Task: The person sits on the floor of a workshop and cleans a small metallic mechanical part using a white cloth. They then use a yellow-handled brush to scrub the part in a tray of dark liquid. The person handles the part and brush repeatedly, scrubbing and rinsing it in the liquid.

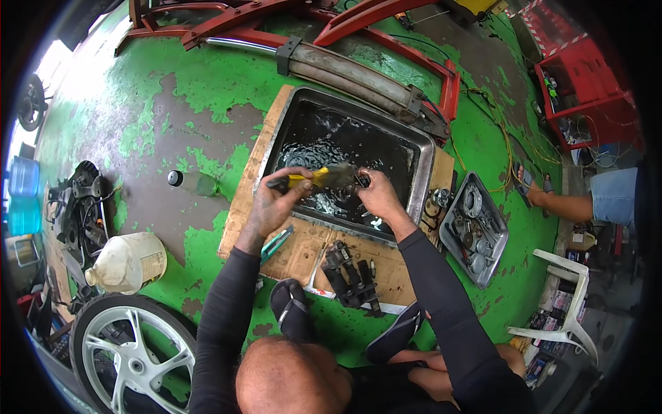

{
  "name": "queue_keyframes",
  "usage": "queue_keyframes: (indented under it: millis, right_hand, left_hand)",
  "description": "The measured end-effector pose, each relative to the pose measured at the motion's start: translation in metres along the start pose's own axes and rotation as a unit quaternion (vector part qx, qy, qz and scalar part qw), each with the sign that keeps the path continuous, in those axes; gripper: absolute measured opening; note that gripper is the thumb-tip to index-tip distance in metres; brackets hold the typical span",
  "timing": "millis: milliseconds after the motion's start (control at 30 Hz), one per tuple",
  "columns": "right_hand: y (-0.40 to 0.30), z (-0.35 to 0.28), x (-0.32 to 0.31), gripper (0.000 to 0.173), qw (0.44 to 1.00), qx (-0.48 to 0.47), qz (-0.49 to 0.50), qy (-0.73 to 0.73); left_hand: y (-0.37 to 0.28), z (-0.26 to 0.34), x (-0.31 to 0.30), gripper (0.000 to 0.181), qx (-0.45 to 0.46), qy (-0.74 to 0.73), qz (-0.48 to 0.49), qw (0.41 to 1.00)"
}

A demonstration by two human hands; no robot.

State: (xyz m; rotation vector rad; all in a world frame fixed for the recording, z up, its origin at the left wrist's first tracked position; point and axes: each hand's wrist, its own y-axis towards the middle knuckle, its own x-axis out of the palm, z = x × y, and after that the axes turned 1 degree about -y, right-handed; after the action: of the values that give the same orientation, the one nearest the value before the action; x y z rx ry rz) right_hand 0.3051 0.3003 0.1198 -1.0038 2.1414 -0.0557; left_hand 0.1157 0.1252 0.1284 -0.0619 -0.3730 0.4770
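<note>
Over a metal tray of dark liquid (424, 171), my left hand (282, 199) is closed on the yellow and black handle of a brush (305, 178). The brush's blurred bristle end meets or nearly meets a small dark part (362, 180) pinched in my right hand (377, 192); the part is mostly hidden by the fingers. The liquid below is rippled. A teal utility knife (276, 244) lies on the cardboard (305, 256) by my left wrist. Dark mechanical parts (351, 279) rest on the cardboard near my feet.
A smaller metal tray of parts (483, 282) is at the right. At the left are a bottle (194, 183), a plastic jug (134, 261) and a wheel (137, 362). A red frame with a cylinder (357, 75) spans the far side. Another person's leg (566, 204) shows at right.
</note>
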Motion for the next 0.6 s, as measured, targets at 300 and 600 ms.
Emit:
queue_keyframes:
  millis: [300, 600]
  right_hand:
    - [0.006, 0.048, 0.018, 0.043, 0.995, -0.067, 0.069, -0.001]
    - [-0.001, 0.013, 0.014, 0.046, 0.986, -0.085, 0.074, 0.123]
  left_hand:
    - [0.006, -0.012, -0.007, 0.016, 0.0, 0.023, -0.006, 1.0]
    - [0.006, -0.009, -0.011, 0.016, -0.006, -0.018, 0.075, 0.997]
